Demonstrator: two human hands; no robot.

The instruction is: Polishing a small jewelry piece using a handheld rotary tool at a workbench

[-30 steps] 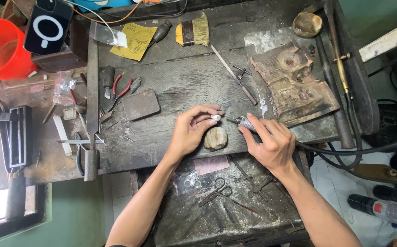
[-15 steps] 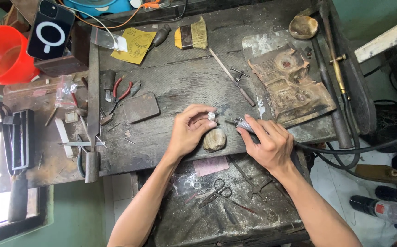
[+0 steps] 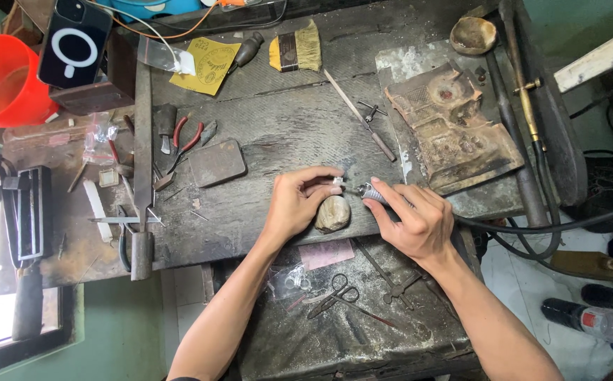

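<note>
My left hand (image 3: pixel 299 201) pinches a small silver piece (image 3: pixel 337 182) between thumb and fingertips, just above a rounded wooden peg (image 3: pixel 332 214) at the bench's front edge. My right hand (image 3: pixel 414 219) grips a metal rotary handpiece (image 3: pixel 370 192) like a pen. Its tip points left and meets the small piece. A black flexible cable (image 3: pixel 532 229) runs from the handpiece off to the right.
On the dark worn workbench (image 3: pixel 285 127) lie red-handled pliers (image 3: pixel 183 141), a flat metal block (image 3: pixel 216 162), a brush (image 3: pixel 296 51), a file (image 3: pixel 359 115), a yellow sheet (image 3: pixel 208 65) and a charred soldering block (image 3: pixel 451 127). Scissors (image 3: pixel 335 293) rest in the lower tray. Left: orange bucket (image 3: pixel 3 81), phone (image 3: pixel 74 42).
Both hands stay at the peg; the handpiece tip has edged closer to the small piece. The view has shifted slightly.
</note>
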